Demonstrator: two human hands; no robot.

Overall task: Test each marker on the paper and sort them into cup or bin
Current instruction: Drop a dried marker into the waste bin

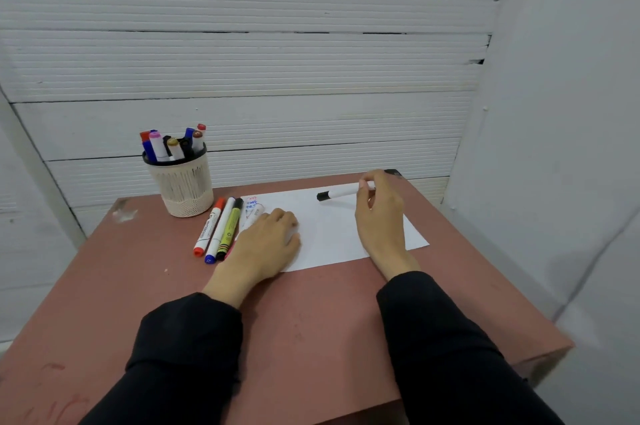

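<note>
Your black sleeves (194, 338) crossed the reddish-brown counter (311, 338). Your left hand (266, 244) lay flat on the white paper sheet (329, 234); your right hand (379, 206) pinched a black-capped white marker (337, 193). The cream mesh cup (185, 185) already held several; three markers (218, 227) seemingly awaited testing.

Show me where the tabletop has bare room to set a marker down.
Bare: the table near the sleeves, and the paper between left hand and right hand. Crowded: the cup and three loose markers beside it.

Even, soft light; faint shadows under hands. Slightly soft focus throughout. Wide-angle bending at frame edges.
</note>
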